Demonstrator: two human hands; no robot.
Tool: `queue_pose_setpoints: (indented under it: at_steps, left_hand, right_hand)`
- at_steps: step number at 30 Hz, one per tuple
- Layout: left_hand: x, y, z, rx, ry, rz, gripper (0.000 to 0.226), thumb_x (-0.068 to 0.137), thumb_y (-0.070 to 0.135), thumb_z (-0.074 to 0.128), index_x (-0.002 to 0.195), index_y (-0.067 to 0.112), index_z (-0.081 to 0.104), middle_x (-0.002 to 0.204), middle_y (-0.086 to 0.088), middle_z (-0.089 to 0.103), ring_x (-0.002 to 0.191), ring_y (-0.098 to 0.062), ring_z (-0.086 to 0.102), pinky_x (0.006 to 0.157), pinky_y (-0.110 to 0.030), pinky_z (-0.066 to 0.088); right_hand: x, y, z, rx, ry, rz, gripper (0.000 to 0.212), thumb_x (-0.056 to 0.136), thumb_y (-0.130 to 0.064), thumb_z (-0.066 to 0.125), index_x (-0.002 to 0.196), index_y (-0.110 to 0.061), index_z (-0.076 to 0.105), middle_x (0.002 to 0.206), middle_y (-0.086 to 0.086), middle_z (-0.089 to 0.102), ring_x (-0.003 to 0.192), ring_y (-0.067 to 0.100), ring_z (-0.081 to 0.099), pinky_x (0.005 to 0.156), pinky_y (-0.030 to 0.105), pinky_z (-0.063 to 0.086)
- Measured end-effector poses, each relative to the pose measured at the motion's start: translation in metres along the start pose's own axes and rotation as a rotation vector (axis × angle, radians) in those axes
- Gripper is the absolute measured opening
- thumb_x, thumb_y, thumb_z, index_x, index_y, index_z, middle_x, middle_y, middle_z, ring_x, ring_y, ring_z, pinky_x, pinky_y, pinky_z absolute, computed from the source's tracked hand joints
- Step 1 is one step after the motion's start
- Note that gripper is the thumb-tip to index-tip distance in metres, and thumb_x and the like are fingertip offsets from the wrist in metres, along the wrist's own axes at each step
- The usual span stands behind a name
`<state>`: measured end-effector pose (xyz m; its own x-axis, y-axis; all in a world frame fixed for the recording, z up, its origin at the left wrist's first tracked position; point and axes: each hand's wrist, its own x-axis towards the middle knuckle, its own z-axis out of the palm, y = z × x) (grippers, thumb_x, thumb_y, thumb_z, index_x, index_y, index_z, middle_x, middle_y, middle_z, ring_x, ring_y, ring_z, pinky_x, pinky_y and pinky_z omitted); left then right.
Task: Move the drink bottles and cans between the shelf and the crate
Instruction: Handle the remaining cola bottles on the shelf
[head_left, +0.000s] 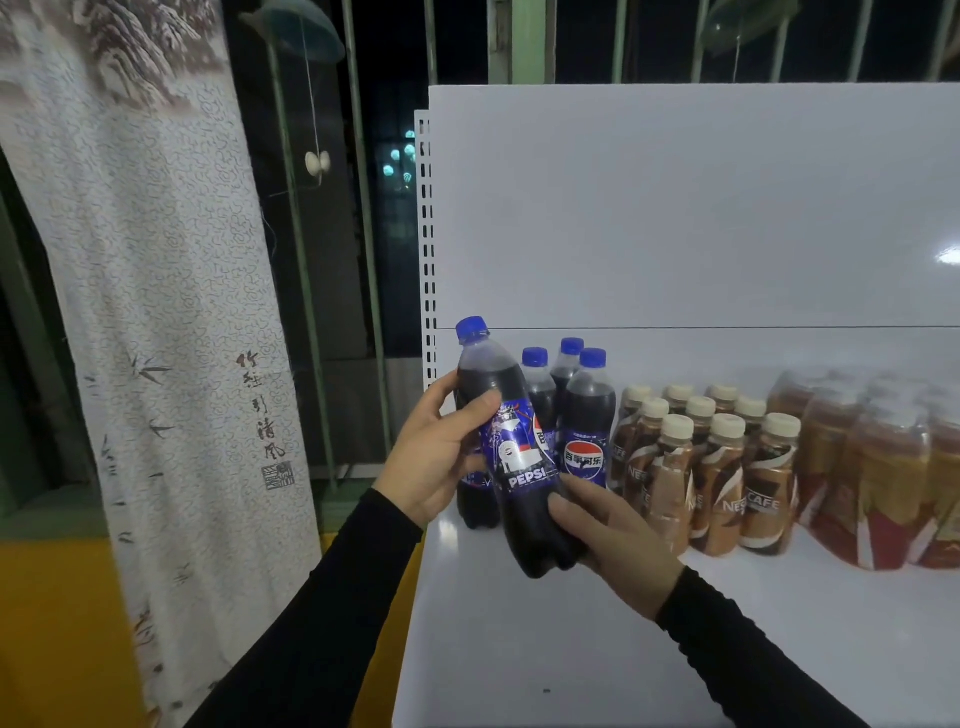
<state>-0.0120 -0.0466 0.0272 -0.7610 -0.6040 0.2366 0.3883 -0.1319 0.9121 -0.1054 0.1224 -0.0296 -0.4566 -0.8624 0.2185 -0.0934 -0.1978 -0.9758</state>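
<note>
A Pepsi bottle (519, 462) with a blue cap tilts left above the front left of the white shelf (571, 649). My left hand (441, 452) grips its upper body from the left, thumb across the front. My right hand (613, 540) grips its base from the right. Behind it stand several more Pepsi bottles (584, 415), one partly hidden behind my left hand. The crate is out of view.
Right of the Pepsi stand several Nescafe bottles (727, 483) with cream caps, then shrink-wrapped packs of amber drinks (883, 467). A white back panel (675, 208) rises behind. A patterned curtain (156, 312) hangs at left before a barred window.
</note>
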Motion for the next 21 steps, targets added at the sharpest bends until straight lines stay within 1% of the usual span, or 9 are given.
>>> queue_pose_setpoints:
  at_steps: [2, 4, 6, 10, 12, 14, 16, 18, 21]
  left_hand:
    - [0.001, -0.002, 0.000, 0.010, 0.051, 0.017, 0.052, 0.089, 0.014, 0.073, 0.136, 0.019, 0.053, 0.102, -0.007, 0.076, 0.084, -0.021, 0.076, 0.065, -0.034, 0.059]
    - [0.001, -0.004, 0.000, 0.023, 0.082, 0.024, 0.051, 0.088, 0.015, 0.074, 0.133, 0.020, 0.052, 0.090, 0.001, 0.078, 0.081, -0.017, 0.076, 0.062, -0.030, 0.059]
    - [0.001, -0.006, 0.000, 0.033, 0.096, 0.012, 0.051, 0.088, 0.016, 0.074, 0.133, 0.020, 0.052, 0.087, 0.004, 0.078, 0.080, -0.014, 0.076, 0.060, -0.028, 0.059]
    - [0.000, -0.007, -0.003, 0.014, 0.068, -0.014, 0.049, 0.091, 0.020, 0.071, 0.135, 0.018, 0.053, 0.089, 0.002, 0.077, 0.081, -0.015, 0.075, 0.063, -0.028, 0.058]
    - [0.000, -0.006, -0.004, -0.038, 0.042, -0.040, 0.045, 0.094, 0.020, 0.067, 0.136, 0.020, 0.051, 0.085, -0.002, 0.076, 0.071, -0.014, 0.073, 0.061, -0.029, 0.058]
    - [-0.002, -0.004, -0.004, -0.062, 0.048, -0.045, 0.044, 0.096, 0.017, 0.064, 0.137, 0.019, 0.049, 0.085, -0.004, 0.072, 0.061, -0.010, 0.069, 0.055, -0.028, 0.056]
    - [-0.002, -0.004, -0.003, -0.057, 0.082, -0.032, 0.046, 0.094, 0.016, 0.067, 0.137, 0.017, 0.050, 0.091, -0.005, 0.073, 0.066, -0.012, 0.071, 0.053, -0.028, 0.056]
    - [-0.003, -0.005, -0.003, -0.054, 0.115, -0.006, 0.049, 0.090, 0.016, 0.071, 0.135, 0.018, 0.051, 0.093, -0.002, 0.075, 0.076, -0.015, 0.074, 0.057, -0.030, 0.057]
    - [-0.003, -0.005, -0.001, -0.008, 0.154, 0.042, 0.051, 0.088, 0.018, 0.074, 0.133, 0.020, 0.051, 0.091, 0.004, 0.077, 0.082, -0.015, 0.076, 0.062, -0.030, 0.059]
  right_hand:
    - [0.001, -0.001, 0.000, -0.219, 0.014, -0.056, 0.047, 0.080, -0.046, 0.073, 0.121, -0.031, 0.058, 0.108, -0.020, 0.071, 0.101, 0.001, 0.067, 0.078, 0.024, 0.058]
    - [0.004, 0.003, -0.002, -0.403, 0.056, -0.079, 0.071, 0.066, -0.066, 0.078, 0.127, -0.042, 0.052, 0.121, -0.021, 0.064, 0.110, 0.001, 0.062, 0.083, 0.022, 0.056]
    - [0.005, 0.007, -0.003, -0.434, 0.114, -0.104, 0.071, 0.060, -0.064, 0.076, 0.124, -0.046, 0.051, 0.124, -0.021, 0.061, 0.111, -0.001, 0.060, 0.085, 0.019, 0.055]
    - [0.005, 0.010, -0.005, -0.093, 0.096, -0.038, 0.066, 0.069, -0.044, 0.086, 0.126, -0.029, 0.057, 0.123, -0.001, 0.067, 0.108, 0.012, 0.067, 0.080, 0.026, 0.057]
    - [0.004, 0.009, -0.004, 0.111, 0.041, 0.026, 0.065, 0.070, -0.038, 0.083, 0.127, -0.020, 0.059, 0.116, 0.001, 0.072, 0.106, 0.018, 0.069, 0.079, 0.031, 0.058]
    - [0.003, 0.008, -0.002, 0.249, 0.000, 0.069, 0.054, 0.073, -0.032, 0.082, 0.121, -0.016, 0.063, 0.109, 0.001, 0.075, 0.100, 0.019, 0.072, 0.077, 0.034, 0.060]
    - [0.003, 0.006, 0.000, 0.269, -0.003, 0.092, 0.041, 0.080, -0.033, 0.078, 0.115, -0.018, 0.064, 0.104, -0.003, 0.076, 0.097, 0.015, 0.072, 0.077, 0.034, 0.060]
    - [0.002, 0.004, 0.003, 0.073, 0.005, 0.072, 0.038, 0.083, -0.038, 0.074, 0.117, -0.027, 0.060, 0.106, -0.008, 0.074, 0.100, 0.006, 0.069, 0.077, 0.026, 0.058]
    - [0.002, 0.002, 0.005, -0.394, 0.065, -0.050, 0.054, 0.072, -0.056, 0.078, 0.117, -0.047, 0.050, 0.115, -0.023, 0.061, 0.102, -0.012, 0.059, 0.076, 0.011, 0.052]
